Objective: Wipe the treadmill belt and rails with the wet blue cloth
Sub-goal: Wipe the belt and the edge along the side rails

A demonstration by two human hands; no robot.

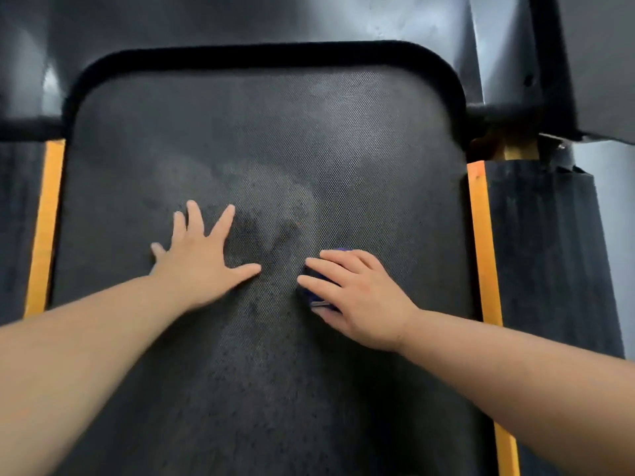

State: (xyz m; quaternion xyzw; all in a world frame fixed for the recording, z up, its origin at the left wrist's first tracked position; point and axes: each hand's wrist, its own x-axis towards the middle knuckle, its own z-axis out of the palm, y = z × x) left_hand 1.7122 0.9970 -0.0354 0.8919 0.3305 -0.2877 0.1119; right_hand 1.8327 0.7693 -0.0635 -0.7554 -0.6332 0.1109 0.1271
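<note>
Fingers (323, 267) of the right hand (357, 297) curved loosely over the bunched blue cloth (316, 296), thumb at its near side, holding it down near the middle of the belt (275, 132). The left hand (202, 266) lay spread flat, gripping nothing. Soft and wet, the cloth would likely drag on the textured rubber, so a palm-down wad suited it. Orange-edged rails (481, 242) flanked both belt edges.

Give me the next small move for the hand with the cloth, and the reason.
Probably slide the right hand, which holds the blue cloth down on the belt, straight forward. Just ahead of the hands the belt shows a darker, damp-looking patch, and beyond that it looks paler and apparently unwiped. The left hand lies flat with spread fingers beside it, seemingly bracing.
</note>
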